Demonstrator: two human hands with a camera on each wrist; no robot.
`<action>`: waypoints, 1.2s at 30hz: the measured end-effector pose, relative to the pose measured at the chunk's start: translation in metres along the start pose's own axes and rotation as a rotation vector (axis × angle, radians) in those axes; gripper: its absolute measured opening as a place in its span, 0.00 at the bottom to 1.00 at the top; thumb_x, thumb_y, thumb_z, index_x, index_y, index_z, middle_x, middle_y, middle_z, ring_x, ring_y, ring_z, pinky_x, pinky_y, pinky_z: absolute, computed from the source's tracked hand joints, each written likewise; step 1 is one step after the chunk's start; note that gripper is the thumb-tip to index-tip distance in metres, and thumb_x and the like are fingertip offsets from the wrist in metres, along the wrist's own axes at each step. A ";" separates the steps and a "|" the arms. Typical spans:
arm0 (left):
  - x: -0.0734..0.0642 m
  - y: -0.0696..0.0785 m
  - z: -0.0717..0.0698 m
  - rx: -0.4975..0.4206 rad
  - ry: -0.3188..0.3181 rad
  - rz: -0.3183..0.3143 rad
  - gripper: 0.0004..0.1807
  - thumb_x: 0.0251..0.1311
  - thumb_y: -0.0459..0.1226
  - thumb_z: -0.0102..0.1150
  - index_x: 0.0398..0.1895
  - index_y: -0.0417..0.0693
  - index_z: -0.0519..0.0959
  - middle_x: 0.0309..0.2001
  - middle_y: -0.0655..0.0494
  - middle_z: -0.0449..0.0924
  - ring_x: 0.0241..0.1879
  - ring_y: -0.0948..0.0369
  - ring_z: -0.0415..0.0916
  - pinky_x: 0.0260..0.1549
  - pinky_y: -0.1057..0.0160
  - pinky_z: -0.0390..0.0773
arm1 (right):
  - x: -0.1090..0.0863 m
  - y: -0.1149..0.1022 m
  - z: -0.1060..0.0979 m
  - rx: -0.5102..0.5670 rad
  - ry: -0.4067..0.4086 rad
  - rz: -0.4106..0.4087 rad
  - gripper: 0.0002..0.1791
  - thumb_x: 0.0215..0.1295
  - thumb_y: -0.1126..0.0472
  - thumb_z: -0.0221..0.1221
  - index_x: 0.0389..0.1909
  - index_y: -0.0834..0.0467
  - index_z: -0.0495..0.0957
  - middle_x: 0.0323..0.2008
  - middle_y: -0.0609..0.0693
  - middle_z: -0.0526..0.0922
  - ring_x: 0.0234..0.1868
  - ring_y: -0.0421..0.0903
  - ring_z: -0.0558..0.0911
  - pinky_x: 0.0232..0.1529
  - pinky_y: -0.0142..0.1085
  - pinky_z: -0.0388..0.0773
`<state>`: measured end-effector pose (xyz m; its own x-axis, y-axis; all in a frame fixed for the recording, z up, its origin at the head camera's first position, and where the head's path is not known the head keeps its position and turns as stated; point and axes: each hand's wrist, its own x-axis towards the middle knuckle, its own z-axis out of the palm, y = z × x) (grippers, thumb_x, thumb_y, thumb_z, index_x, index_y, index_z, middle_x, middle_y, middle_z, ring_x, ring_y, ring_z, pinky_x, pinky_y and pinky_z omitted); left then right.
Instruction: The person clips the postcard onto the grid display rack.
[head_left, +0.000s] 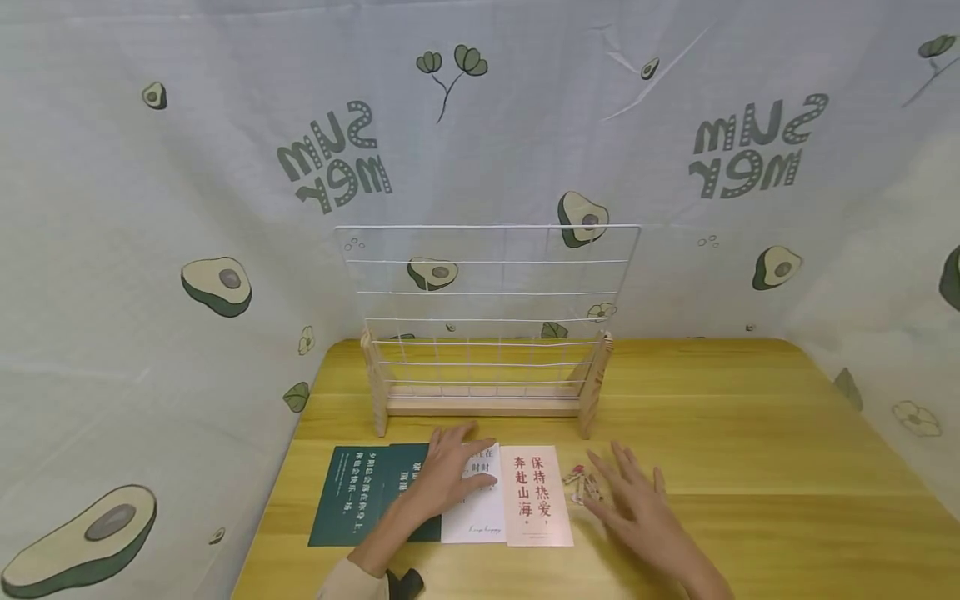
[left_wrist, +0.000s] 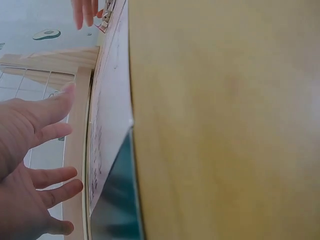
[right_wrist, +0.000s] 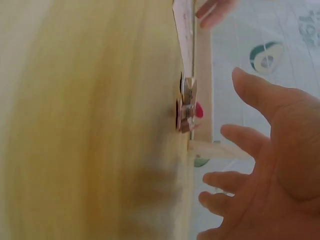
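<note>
- Green cards (head_left: 345,504), two of them, lie at the left of a row on the tabletop (head_left: 750,433); beside them come a white card (head_left: 480,518) and a pink card (head_left: 537,500).
- Just right of the pink card sits a small heap of clips (head_left: 579,482), one bearing something red.
- Left hand (head_left: 448,473): its fingers are spread apart and grip nothing, above the white card and the nearer green one; the left wrist view shows a gap between fingers and cards.
- Right hand (head_left: 636,505): its fingers are also apart and hold nothing, raised just beside the clips, which lie to the left of the fingers.
- Behind the cards stands a rack (head_left: 483,407), a white wire grid on a wooden base.
- Left hand and forearm hide much of the second green card and the white card's upper left corner.
- Clips overlap, so their number is hard to tell; the right forearm is cut off by the head view's lower edge.
</note>
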<state>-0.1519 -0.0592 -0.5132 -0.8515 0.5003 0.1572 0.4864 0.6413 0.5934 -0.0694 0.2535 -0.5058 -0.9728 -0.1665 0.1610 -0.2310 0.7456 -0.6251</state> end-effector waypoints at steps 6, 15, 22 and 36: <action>0.012 0.002 0.001 -0.041 0.003 -0.037 0.27 0.57 0.41 0.77 0.60 0.45 0.83 0.69 0.36 0.70 0.70 0.38 0.65 0.70 0.28 0.54 | -0.008 0.015 -0.007 0.207 -0.029 0.055 0.29 0.68 0.53 0.66 0.69 0.55 0.76 0.78 0.75 0.51 0.77 0.81 0.46 0.73 0.73 0.22; 0.028 0.007 0.011 -0.026 0.032 -0.069 0.23 0.50 0.41 0.82 0.51 0.47 0.88 0.67 0.38 0.71 0.68 0.41 0.65 0.67 0.30 0.58 | -0.013 0.029 0.002 0.198 0.089 -0.033 0.21 0.60 0.56 0.72 0.55 0.54 0.87 0.75 0.75 0.60 0.74 0.15 0.39 0.74 0.71 0.23; 0.030 0.009 0.018 -0.019 0.070 -0.099 0.22 0.44 0.42 0.85 0.45 0.48 0.89 0.67 0.39 0.72 0.68 0.41 0.65 0.66 0.33 0.60 | -0.010 0.030 0.009 0.173 0.128 -0.016 0.19 0.58 0.56 0.74 0.51 0.55 0.88 0.74 0.74 0.63 0.83 0.64 0.50 0.75 0.71 0.24; 0.033 0.014 0.019 -0.013 0.096 -0.122 0.24 0.41 0.41 0.86 0.41 0.43 0.87 0.65 0.41 0.73 0.66 0.43 0.66 0.65 0.37 0.62 | -0.004 0.027 0.015 0.085 0.198 -0.017 0.22 0.46 0.56 0.80 0.45 0.54 0.89 0.70 0.73 0.68 0.71 0.81 0.60 0.72 0.77 0.33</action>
<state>-0.1694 -0.0228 -0.5153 -0.9192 0.3609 0.1575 0.3761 0.6862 0.6226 -0.0720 0.2650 -0.5345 -0.9486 -0.0425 0.3136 -0.2562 0.6849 -0.6821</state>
